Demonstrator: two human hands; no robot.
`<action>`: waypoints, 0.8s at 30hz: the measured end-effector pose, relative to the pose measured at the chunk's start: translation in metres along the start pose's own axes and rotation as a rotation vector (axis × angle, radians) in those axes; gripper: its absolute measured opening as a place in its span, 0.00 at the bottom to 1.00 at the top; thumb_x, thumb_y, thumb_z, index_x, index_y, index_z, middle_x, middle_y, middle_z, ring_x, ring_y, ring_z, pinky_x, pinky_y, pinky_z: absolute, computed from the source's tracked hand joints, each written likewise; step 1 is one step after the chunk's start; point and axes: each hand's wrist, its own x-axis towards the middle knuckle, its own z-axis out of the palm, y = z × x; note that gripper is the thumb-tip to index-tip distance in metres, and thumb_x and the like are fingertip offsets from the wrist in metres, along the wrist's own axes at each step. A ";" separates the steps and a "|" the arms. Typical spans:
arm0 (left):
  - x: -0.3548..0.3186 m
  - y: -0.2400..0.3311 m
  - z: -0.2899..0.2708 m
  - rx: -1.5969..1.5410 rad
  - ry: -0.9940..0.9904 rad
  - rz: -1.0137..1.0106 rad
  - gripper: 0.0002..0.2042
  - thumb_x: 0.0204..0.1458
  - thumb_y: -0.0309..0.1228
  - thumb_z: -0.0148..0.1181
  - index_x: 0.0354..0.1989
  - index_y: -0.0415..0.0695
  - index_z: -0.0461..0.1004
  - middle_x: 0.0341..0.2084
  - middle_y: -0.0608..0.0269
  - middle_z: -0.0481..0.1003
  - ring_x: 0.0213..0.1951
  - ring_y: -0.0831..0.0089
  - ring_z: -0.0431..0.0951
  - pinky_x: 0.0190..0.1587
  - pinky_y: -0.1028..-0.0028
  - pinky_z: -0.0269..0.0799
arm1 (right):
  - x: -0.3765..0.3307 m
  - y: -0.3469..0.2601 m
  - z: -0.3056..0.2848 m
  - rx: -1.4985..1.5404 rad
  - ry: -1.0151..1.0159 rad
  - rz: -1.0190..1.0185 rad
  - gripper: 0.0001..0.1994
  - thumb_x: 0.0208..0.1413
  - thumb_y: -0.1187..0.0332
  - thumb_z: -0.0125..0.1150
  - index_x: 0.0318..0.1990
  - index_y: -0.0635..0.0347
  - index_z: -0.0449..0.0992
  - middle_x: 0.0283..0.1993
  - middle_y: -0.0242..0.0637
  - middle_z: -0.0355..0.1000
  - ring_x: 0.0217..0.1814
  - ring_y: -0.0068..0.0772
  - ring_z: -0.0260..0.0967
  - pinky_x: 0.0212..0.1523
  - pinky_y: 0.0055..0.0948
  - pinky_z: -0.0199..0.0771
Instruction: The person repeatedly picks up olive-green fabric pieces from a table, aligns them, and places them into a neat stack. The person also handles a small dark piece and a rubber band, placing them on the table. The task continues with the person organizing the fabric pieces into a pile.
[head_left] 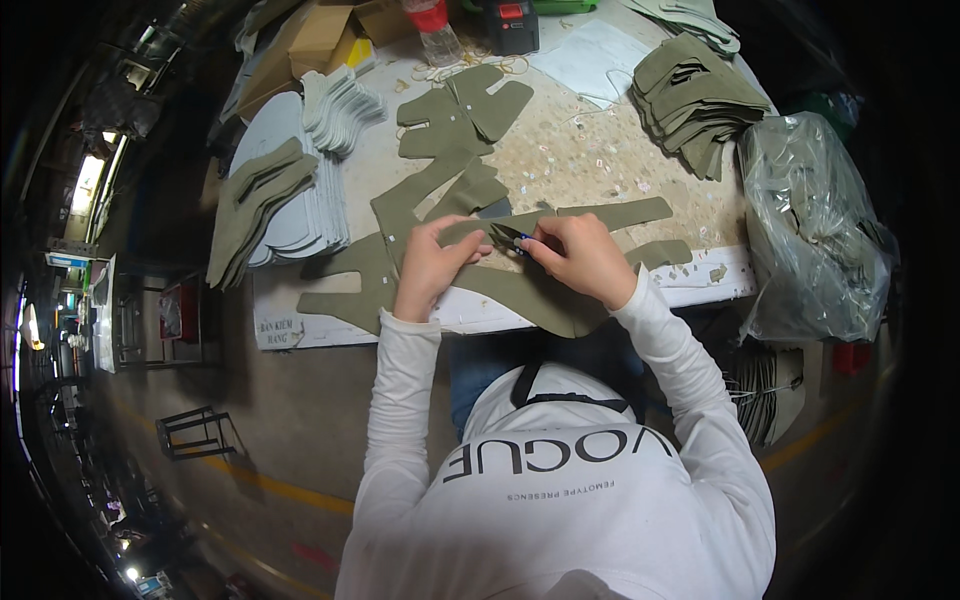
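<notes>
Several olive-green cut fabric pieces (535, 297) lie at the near edge of the table, some curved and some strip-shaped. My left hand (432, 262) is closed on the edge of one olive piece, thumb and fingers pinching it. Close beside it, my right hand (585, 255) grips a small dark pointed tool with a blue part (519, 243), which looks like thread snips. Its tip meets the fabric between my hands. Left of my left hand lies a slotted olive piece (350, 285). More olive pieces (455, 115) rest farther back.
The table (570, 170) is strewn with small scraps. Pale stacked pieces (300, 195) stand at left, an olive stack (690, 95) at far right. A clear plastic bag (815, 230) hangs by the right edge. A bottle (435, 35) and a black battery pack (512, 28) stand at the back.
</notes>
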 end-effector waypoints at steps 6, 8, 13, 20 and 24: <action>0.000 -0.002 0.000 0.013 0.005 0.001 0.10 0.55 0.23 0.62 0.44 0.32 0.75 0.33 0.58 0.79 0.34 0.74 0.83 0.35 0.84 0.78 | -0.002 -0.001 0.004 -0.026 0.043 0.000 0.13 0.54 0.63 0.62 0.26 0.64 0.78 0.17 0.46 0.70 0.20 0.47 0.69 0.26 0.39 0.67; 0.000 -0.002 0.000 0.040 0.000 0.005 0.10 0.55 0.23 0.62 0.44 0.32 0.75 0.34 0.58 0.79 0.34 0.73 0.83 0.35 0.84 0.78 | -0.001 -0.002 0.005 -0.048 0.025 0.049 0.13 0.52 0.62 0.63 0.26 0.64 0.79 0.20 0.50 0.72 0.25 0.53 0.73 0.31 0.43 0.72; -0.001 -0.003 0.002 0.083 0.019 0.051 0.10 0.56 0.23 0.62 0.44 0.31 0.76 0.35 0.56 0.79 0.35 0.71 0.83 0.34 0.83 0.78 | 0.000 -0.013 0.008 0.022 0.049 0.064 0.14 0.52 0.61 0.63 0.25 0.65 0.78 0.20 0.51 0.72 0.25 0.53 0.73 0.32 0.43 0.73; -0.001 -0.004 0.007 0.236 0.027 0.150 0.11 0.54 0.24 0.64 0.42 0.30 0.77 0.33 0.58 0.80 0.33 0.74 0.82 0.35 0.80 0.77 | 0.009 0.002 -0.046 -0.095 0.127 0.043 0.14 0.55 0.60 0.62 0.28 0.64 0.79 0.19 0.47 0.72 0.22 0.48 0.73 0.28 0.41 0.71; -0.002 0.002 0.013 0.382 0.099 0.214 0.10 0.52 0.26 0.66 0.39 0.32 0.79 0.26 0.62 0.80 0.28 0.78 0.82 0.33 0.80 0.76 | 0.053 0.035 -0.094 -0.066 0.120 0.122 0.17 0.57 0.56 0.61 0.28 0.64 0.79 0.17 0.38 0.73 0.19 0.33 0.74 0.27 0.33 0.72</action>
